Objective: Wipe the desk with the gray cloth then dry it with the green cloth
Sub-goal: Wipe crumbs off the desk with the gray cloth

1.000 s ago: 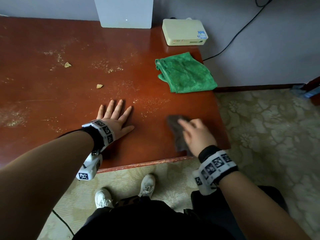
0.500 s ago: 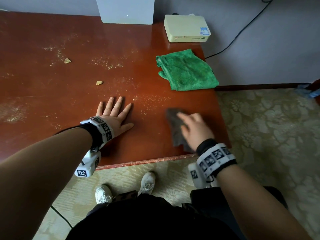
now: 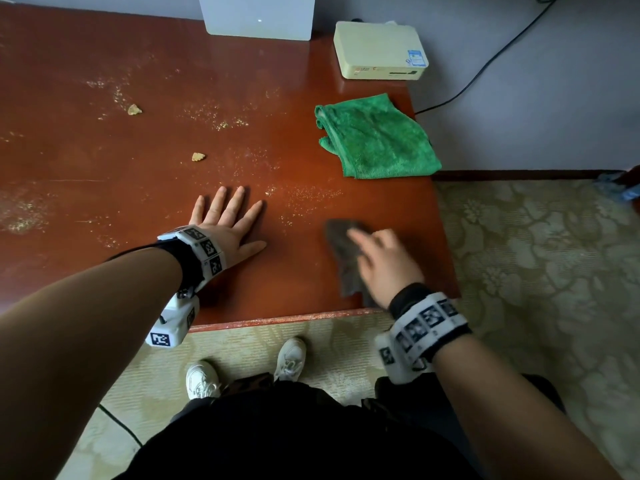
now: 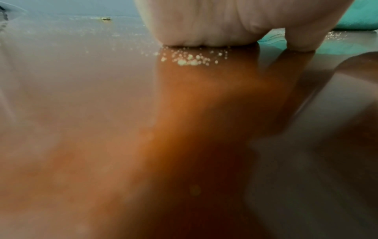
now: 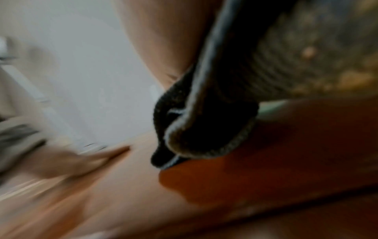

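The gray cloth [image 3: 341, 245] lies bunched on the red-brown desk [image 3: 138, 188] near its front right corner. My right hand [image 3: 382, 259] is on top of it and holds it against the wood, blurred by motion. In the right wrist view the gray cloth [image 5: 214, 113] hangs in a wad below my palm [image 5: 155, 40], its end touching the desk. My left hand [image 3: 228, 225] rests flat on the desk with fingers spread, to the left of the cloth. The folded green cloth [image 3: 377, 140] lies untouched at the desk's right edge, farther back.
Fine crumbs [image 3: 304, 197] and two larger crumb pieces [image 3: 133, 109] [image 3: 198, 156] are scattered over the desk. A white box [image 3: 259, 15] and a cream device [image 3: 379, 50] stand at the back. The desk's front edge [image 3: 284, 320] runs just behind my wrists, with patterned floor beyond it.
My right hand has slid the gray cloth slightly to the left on the desk. My left hand has stayed flat in the same spot.
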`<state>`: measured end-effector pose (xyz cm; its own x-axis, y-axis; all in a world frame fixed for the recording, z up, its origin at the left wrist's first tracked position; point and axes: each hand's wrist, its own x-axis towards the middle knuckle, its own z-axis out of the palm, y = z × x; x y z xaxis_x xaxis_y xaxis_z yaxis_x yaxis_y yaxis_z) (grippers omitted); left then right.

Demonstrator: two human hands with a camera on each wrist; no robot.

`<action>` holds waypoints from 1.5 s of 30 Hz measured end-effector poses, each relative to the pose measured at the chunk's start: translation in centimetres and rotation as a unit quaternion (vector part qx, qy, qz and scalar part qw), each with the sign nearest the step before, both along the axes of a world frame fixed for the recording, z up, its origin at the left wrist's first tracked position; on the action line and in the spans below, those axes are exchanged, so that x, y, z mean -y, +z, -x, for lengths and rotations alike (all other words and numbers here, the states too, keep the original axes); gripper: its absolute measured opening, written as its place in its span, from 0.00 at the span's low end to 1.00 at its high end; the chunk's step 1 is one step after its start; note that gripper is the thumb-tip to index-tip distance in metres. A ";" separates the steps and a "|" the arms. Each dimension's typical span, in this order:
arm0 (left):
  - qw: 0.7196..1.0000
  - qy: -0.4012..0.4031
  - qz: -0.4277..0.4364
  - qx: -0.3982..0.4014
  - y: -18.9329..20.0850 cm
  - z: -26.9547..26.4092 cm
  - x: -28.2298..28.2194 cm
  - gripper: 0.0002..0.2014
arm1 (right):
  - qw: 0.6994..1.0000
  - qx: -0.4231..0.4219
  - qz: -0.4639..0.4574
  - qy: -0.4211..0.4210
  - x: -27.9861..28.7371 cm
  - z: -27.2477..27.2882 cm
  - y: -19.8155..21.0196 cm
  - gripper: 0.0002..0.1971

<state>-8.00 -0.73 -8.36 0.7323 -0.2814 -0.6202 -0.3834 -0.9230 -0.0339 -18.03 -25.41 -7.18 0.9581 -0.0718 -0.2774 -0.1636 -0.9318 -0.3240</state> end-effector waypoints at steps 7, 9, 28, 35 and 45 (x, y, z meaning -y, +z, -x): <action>1.000 0.009 -0.002 0.001 0.2 0.2 0.4 0.35 | 0.955 -0.078 0.103 -0.267 4.6 3.1 -0.3 0.26; 1.000 0.010 -0.002 0.000 0.2 0.1 0.4 0.35 | 0.982 -0.055 0.075 -0.167 1.5 4.0 -0.5 0.26; 1.000 -0.008 0.019 -0.019 0.5 -0.1 -0.2 0.37 | 0.999 -0.043 -0.014 0.024 -3.9 0.6 -0.2 0.23; 0.999 0.036 0.008 -0.022 0.3 0.3 -4.8 0.40 | 0.959 -0.136 0.088 -0.235 -1.1 -7.6 0.2 0.29; 0.997 0.074 0.019 -0.005 -0.3 0.4 -5.9 0.43 | 0.993 -0.046 0.013 0.110 -9.3 -7.8 -0.3 0.23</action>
<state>-8.37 5.21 -8.66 0.7611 -0.1932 -0.6192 -0.2425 -0.9701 0.0047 -10.21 -16.16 -7.46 0.9222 0.1288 -0.3646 0.0180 -0.9561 -0.2924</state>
